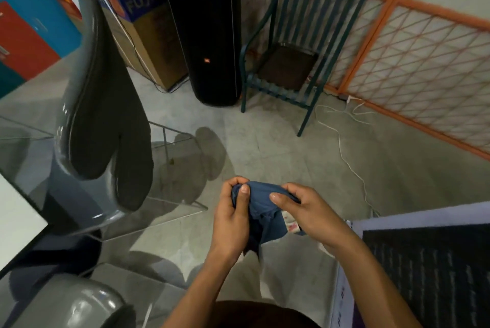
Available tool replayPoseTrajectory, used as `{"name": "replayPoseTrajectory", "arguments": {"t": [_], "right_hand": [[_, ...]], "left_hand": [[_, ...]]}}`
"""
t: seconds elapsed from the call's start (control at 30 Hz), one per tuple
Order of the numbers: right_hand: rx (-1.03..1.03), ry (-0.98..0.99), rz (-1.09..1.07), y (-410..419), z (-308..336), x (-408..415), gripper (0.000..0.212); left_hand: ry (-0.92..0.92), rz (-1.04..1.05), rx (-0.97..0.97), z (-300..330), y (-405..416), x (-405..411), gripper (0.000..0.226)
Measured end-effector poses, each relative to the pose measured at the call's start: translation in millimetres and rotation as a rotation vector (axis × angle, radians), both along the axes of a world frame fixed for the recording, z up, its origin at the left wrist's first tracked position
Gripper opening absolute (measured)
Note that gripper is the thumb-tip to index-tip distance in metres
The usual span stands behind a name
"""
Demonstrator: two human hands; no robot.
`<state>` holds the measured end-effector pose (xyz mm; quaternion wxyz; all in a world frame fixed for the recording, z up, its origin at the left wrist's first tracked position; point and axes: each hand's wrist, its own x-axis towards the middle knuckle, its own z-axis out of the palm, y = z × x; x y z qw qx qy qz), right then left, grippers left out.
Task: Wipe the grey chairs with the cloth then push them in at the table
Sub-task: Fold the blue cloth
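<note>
A blue cloth (261,205) is bunched between both hands in the lower middle of the head view. My left hand (233,219) grips its left side with curled fingers. My right hand (305,211) pinches its right side with the thumb on top. A grey plastic chair (90,105) with a dark padded back stands to the left, pushed against the white table (18,224). The rounded back of a second grey chair (77,303) shows at the bottom left. Both hands are apart from the chairs.
A tall black speaker (209,36) and a cardboard box (138,17) stand at the back. A dark green slatted chair (299,44) sits by the orange lattice railing (413,62). A white cable (344,152) trails over the floor. A printed board (424,269) stands at the right.
</note>
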<state>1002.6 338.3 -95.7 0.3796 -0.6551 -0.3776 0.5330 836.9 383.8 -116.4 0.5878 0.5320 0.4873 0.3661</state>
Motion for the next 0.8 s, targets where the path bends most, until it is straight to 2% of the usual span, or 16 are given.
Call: {"name": "replayPoseTrajectory", "arguments": {"t": [0.17, 0.33, 0.8], "right_hand": [[0.016, -0.005, -0.037, 91, 13, 45, 0.02], [0.019, 0.032, -0.045, 152, 10, 79, 0.017], [-0.006, 0.017, 0.075, 352, -1, 201, 0.017]], "left_hand": [[0.023, -0.045, 0.066, 9, 101, 44, 0.01], [0.048, -0.089, 0.087, 15, 166, 74, 0.011], [0.103, 0.031, 0.043, -5, 344, 191, 0.013]]}}
